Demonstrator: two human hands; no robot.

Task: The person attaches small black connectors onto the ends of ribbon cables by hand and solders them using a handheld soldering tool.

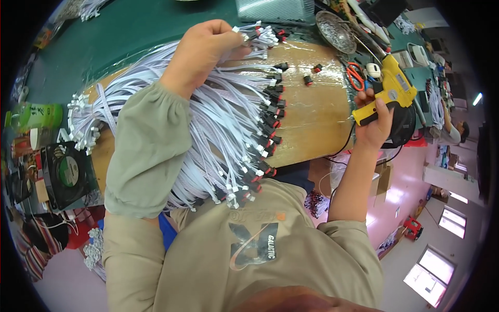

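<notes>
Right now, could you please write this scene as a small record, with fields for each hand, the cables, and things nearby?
Left hand: fingers closed on a cable end
Right hand: grips yellow glue gun
White cables: spread partly over brown board
Nearby: orange-handled scissors, metal dish

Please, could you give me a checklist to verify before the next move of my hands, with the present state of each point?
1. Right hand holds the yellow glue gun: ok.
2. Left hand pinches a cable end at the top of the bundle: ok.
3. Glue gun apart from the white cables: ok.
4. Loose black-and-red connectors gathered with the others: not ok, two lie apart on the brown board.
5. Glue gun hot: cannot tell.
</notes>
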